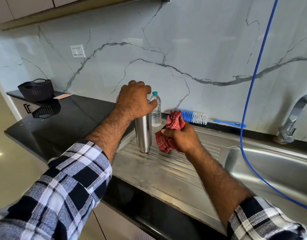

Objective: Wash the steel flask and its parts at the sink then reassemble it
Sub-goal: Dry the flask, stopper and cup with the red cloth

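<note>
The left hand curled its fingers over the top end of the steel flask, which stood mouth-down on the ribbed steel drainboard. The right hand bunched a red checked cloth just beside it. Behind stood a plastic water bottle and a blue-and-white bristle brush, against a grey-veined marble wall. Glossy black countertop lay left, the sink basin right.
</note>
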`<state>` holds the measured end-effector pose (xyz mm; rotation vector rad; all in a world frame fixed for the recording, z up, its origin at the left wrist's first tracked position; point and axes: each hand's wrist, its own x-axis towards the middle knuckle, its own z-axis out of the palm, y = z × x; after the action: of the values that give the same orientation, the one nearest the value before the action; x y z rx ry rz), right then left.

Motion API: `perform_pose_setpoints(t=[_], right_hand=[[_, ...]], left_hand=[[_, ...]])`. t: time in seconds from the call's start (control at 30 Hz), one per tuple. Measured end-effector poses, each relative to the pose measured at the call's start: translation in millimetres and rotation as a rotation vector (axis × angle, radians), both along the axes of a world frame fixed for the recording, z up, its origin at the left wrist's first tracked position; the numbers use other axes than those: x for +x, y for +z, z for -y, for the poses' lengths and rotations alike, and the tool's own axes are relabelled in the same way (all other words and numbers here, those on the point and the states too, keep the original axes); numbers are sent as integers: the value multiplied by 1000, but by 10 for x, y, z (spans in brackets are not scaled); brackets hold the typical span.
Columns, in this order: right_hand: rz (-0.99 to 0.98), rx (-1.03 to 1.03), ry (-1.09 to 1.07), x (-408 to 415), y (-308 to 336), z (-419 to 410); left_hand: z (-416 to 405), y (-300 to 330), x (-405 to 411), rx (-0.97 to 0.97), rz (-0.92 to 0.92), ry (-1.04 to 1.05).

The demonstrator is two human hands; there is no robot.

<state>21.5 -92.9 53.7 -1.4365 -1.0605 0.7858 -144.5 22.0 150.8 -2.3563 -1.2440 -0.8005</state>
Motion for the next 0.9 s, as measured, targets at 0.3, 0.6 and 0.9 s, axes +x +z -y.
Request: perform_pose_setpoints(t=[0.3,0.6,0.9], right_hand=[[-412,127,-23,569,234,449],[-591,188,-130,1175,0,855],[-562,108,-156,1252,-244,752]], left_hand=[[696,-84,535,-136,349,-279],[1161,-967,1392,-884,731,-530],[1038,-1103,1175,-378,302,-88]])
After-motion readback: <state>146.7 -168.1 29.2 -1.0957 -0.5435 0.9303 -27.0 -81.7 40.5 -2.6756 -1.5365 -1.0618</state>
